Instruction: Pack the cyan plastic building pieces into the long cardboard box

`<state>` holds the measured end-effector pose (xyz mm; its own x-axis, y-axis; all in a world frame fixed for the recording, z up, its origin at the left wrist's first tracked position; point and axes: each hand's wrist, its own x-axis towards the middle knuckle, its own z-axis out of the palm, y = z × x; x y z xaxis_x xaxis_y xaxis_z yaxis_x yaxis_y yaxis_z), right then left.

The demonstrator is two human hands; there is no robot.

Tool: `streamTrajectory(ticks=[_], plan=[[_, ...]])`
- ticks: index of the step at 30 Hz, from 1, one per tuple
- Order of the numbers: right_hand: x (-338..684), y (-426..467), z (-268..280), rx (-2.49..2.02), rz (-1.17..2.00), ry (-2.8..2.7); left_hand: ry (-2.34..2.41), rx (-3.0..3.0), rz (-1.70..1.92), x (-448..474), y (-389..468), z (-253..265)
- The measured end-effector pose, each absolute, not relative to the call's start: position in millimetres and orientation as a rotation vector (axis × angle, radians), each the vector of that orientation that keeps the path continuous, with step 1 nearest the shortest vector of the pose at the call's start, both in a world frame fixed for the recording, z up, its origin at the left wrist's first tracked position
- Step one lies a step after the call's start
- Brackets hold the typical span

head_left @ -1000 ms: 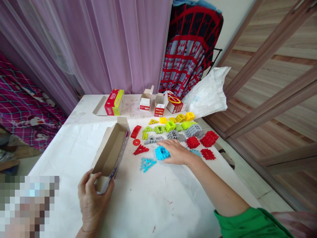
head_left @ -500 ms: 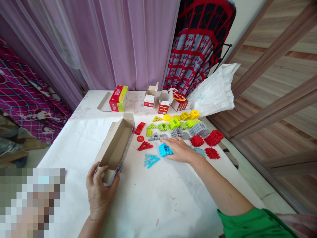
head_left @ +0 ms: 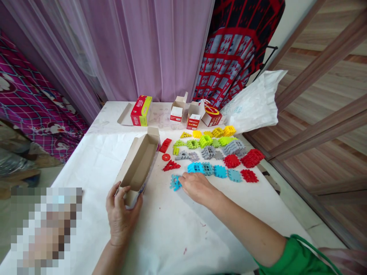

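Observation:
My left hand [head_left: 123,214] grips the near end of a long open cardboard box [head_left: 140,166], thumb on one side and fingers over the other. The visible part of the box's inside is bare brown card. My right hand [head_left: 199,189] has its fingertips closed on a blue triangular building piece [head_left: 174,182], which lies on the table and is partly hidden by the fingers. Just beyond that hand is a row with blue window-shaped blocks [head_left: 195,167], a flat blue square piece [head_left: 220,171] and a paler blue one [head_left: 235,175].
Yellow [head_left: 218,132], green [head_left: 205,141], grey [head_left: 208,152] and red [head_left: 252,157] building pieces lie in colour groups on the white-covered table [head_left: 169,236]. Small cartons [head_left: 193,121], a red-and-yellow box [head_left: 141,110] and a white bag [head_left: 255,103] stand along the back.
My right hand has left the blue window blocks and come left and nearer, onto the blue triangular piece. My left hand still holds the box. The view has shifted slightly.

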<state>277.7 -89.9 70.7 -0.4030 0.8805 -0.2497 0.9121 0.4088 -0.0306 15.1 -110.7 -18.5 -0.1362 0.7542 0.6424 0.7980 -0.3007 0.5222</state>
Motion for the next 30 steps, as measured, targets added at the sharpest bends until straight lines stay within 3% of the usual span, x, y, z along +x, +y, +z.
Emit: streamTrajectory(ticks=[11,18,30], plan=[[265,-95,39,1.758,-0.307,2.357,-1.816,-2.049,-1.423,16,-112,-18],[261,-94,47,1.655,-0.183,2.359,-1.785,-2.062,-1.414,15,-110,-18],[256,-78,54,1.676,-0.298,2.392,-1.82,-2.075,-1.411,16,-112,-18]])
